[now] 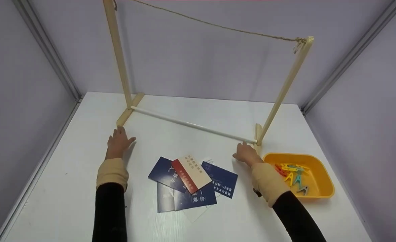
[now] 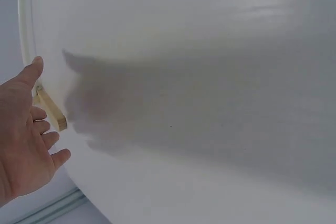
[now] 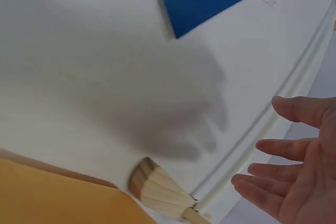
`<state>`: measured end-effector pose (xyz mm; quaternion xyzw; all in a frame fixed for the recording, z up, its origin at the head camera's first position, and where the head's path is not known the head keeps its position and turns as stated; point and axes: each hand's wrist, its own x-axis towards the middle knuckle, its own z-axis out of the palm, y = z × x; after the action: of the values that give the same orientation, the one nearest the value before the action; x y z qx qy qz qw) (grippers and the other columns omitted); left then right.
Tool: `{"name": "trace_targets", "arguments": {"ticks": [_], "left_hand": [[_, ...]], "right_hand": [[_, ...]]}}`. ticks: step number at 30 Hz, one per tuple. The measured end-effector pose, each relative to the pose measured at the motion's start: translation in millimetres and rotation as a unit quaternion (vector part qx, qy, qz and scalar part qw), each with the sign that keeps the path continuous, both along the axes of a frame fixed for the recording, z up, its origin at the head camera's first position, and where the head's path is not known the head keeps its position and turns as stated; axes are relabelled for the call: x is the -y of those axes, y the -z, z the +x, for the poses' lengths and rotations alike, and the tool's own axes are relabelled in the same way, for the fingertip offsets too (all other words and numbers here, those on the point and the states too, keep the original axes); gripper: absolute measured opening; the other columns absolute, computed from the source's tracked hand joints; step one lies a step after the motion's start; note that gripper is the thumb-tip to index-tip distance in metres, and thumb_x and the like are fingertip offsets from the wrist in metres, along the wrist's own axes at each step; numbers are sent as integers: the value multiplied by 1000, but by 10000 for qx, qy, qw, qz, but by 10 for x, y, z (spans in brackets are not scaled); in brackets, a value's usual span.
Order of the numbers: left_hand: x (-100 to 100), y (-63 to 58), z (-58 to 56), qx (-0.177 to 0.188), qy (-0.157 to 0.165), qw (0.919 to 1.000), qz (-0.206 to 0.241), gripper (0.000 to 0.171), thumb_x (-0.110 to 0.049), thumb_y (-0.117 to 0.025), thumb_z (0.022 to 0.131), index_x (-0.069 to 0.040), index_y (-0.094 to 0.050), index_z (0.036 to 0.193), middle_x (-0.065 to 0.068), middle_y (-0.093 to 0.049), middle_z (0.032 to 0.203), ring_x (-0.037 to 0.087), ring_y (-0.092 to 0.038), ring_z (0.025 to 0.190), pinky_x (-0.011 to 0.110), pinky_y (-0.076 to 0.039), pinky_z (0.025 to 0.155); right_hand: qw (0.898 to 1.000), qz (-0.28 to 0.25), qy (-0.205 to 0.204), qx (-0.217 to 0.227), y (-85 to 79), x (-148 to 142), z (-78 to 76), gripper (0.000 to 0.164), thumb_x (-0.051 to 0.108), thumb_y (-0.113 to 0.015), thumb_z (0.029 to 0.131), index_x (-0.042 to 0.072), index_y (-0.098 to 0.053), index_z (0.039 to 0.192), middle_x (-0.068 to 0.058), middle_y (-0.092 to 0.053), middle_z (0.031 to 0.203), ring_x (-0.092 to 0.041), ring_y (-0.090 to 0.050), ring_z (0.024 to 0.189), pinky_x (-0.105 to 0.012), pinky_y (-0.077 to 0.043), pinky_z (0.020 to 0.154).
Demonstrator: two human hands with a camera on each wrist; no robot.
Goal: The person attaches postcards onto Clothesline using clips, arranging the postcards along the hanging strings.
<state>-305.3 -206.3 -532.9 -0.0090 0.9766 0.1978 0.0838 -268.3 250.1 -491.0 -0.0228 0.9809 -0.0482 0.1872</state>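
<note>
My left hand [image 1: 118, 143] is held out with its fingers spread, just in front of the left wooden foot [image 1: 123, 117] of a stand. In the left wrist view the left palm [image 2: 23, 145] holds nothing. Near the right wooden foot [image 3: 160, 190], my right hand [image 1: 247, 154] reaches forward, its fingers [image 3: 283, 149] loosely extended around nothing. Wooden posts rise at the left [image 1: 118, 50] and right [image 1: 285, 87], with a twine [image 1: 214, 24] strung between them. Low down, a white rod [image 1: 191, 124] joins the two sides. Whether either hand touches the stand, I cannot tell.
Between the forearms lies an overlapping pile of cards: a red and cream card [image 1: 192, 173] over several dark blue ones [image 1: 223, 179]. Right of my right hand is a yellow basket [image 1: 329, 190] holding several colored clothespins [image 1: 289, 178]. Grey walls [image 1: 33, 111] enclose the white table [image 1: 66, 174].
</note>
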Motion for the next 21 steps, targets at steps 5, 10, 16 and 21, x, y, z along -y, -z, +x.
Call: {"name": "trace_targets", "arguments": {"ticks": [5, 10, 16, 21], "left_hand": [[31, 64, 16, -81, -190, 9998, 56, 66, -29, -41, 85, 13, -9, 124, 30, -6, 128, 42, -6, 115, 51, -10, 91], [62, 129, 42, -2, -299, 9995, 117, 66, -29, -39, 86, 13, -6, 124, 29, -2, 129, 41, -2, 115, 51, -8, 91], [15, 100, 85, -105, -380, 9991, -172, 60, -26, -35, 88, 12, -7, 125, 27, -5, 130, 41, -4, 116, 52, -9, 90], [-3, 86, 72, -186, -364, 9984, -399, 56, -25, -33, 89, 11, -10, 126, 26, -10, 130, 42, -6, 115, 53, -10, 89]], "right_hand": [[9989, -115, 449, -2, 171, -147, 129, 54, 26, -51, 79, -14, -36, 113, -31, -34, 113, -40, -37, 98, -47, -29, 84], [9984, -150, 342, -421, 323, -218, 218, 41, 25, -49, 78, -11, -50, 98, -26, -47, 97, -35, -45, 84, -46, -35, 77], [9915, 117, 375, -1241, 424, -246, 277, 33, 17, -49, 77, -13, -51, 91, -28, -43, 97, -36, -42, 83, -45, -38, 71], [9851, 474, 683, -1508, 443, -235, 281, 29, 9, -44, 79, -17, -49, 91, -29, -42, 92, -34, -44, 77, -43, -42, 64]]}}
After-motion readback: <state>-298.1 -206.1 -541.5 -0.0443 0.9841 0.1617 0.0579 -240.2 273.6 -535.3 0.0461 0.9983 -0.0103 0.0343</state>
